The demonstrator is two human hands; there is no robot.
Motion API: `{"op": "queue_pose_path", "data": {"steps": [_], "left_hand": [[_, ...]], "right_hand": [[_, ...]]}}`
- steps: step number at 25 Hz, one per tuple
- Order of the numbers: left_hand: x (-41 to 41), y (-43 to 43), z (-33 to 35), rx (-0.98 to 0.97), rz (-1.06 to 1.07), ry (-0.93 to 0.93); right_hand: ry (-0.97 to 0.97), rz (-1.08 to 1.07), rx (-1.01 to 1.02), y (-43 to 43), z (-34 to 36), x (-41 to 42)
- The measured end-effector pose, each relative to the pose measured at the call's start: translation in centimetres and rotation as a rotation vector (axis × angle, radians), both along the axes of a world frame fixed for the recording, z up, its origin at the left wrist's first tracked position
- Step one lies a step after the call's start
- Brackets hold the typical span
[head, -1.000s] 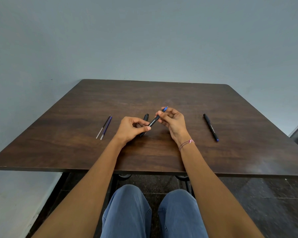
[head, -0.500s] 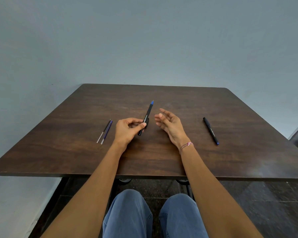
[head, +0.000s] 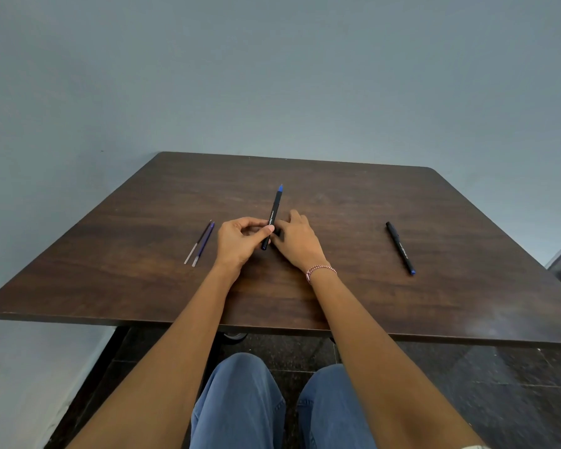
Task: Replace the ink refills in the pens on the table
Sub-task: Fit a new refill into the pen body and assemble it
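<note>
My left hand (head: pixel 240 241) grips a black pen (head: pixel 273 215) by its lower half, blue tip pointing up and away from me. My right hand (head: pixel 297 243) lies palm down just right of it, thumb and fingertips pinching a small black pen cap (head: pixel 278 234) on the table; most of the cap is hidden. Two loose refills (head: pixel 201 244), one dark and one blue, lie side by side left of my left hand. A second black pen (head: pixel 400 247), capped, lies at the right on the table.
The dark wooden table (head: pixel 337 303) stands against a plain blue-grey wall. Its near edge runs above my knees in blue jeans (head: pixel 240 406). A dark tiled floor (head: pixel 486 384) shows below at the right.
My right hand let go of the pen's tip and dropped to the cap on the table. My left hand swung the pen upright, tip pointing away.
</note>
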State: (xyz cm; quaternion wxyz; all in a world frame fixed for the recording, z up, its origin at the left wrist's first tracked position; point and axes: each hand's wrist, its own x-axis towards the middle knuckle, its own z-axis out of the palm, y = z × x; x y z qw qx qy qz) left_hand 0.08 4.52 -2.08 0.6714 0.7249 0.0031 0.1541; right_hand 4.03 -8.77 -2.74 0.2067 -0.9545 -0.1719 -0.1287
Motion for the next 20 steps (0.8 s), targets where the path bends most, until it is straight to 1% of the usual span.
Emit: {"op": "queue_pose_path", "data": {"steps": [3,8,11,12,13,16,17,20], "left_hand": [[0.0,0.0,-0.1,0.022,-0.004,-0.002],[-0.1,-0.1,-0.1,0.064,-0.015,0.001],[-0.1,-0.1,-0.1,0.057,-0.021,0.008],[-0.1,-0.1,-0.1,0.055,-0.022,0.014],[0.0,-0.1,-0.1,0.050,-0.026,0.020],[0.0,-0.2,-0.1,0.037,-0.044,0.036],[0.0,-0.2,-0.1,0.041,-0.050,0.043],[-0.2,-0.3,0.0,0.062,-0.094,0.064]], "right_hand": [[-0.020,-0.017,0.012,0.0,0.2,-0.3],[-0.091,-0.090,-0.037,0.0,0.5,-1.0],[-0.071,-0.143,0.018,-0.5,0.5,-1.0],[-0.052,-0.173,0.080,-0.8,0.5,-1.0],[-0.025,-0.204,0.195,-1.1,0.5,-0.8],[0.069,-0.278,0.732,-2.1,0.5,-0.7],[0.076,-0.295,0.856,-2.3,0.6,-0.7],[0.047,-0.340,1.087,-2.7,0.7,-0.8]]}}
